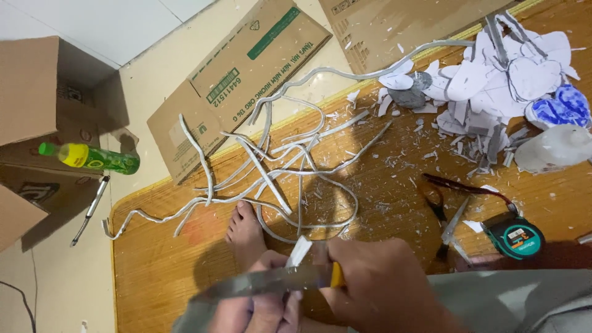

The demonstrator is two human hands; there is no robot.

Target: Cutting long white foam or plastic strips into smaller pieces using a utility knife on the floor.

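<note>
At the near edge of the mat (154,271), both hands work close together over a white strip (300,250). The left hand (259,305) is closed around the strip's lower end, pinching it upright. The right hand (376,283) is wrapped tight on a yellow-handled knife (271,280), whose blade lies blurred across the left fingers. That blade could slip off the narrow strip and nick those fingers, since they sit right under it; a bare foot (245,231) lies just beyond too. Loose white strips (277,166) tangle across the mat's middle. Scissors (453,222) and a tape measure (513,237) rest near its right edge, paper scraps (493,80) toward the far right corner.
</note>
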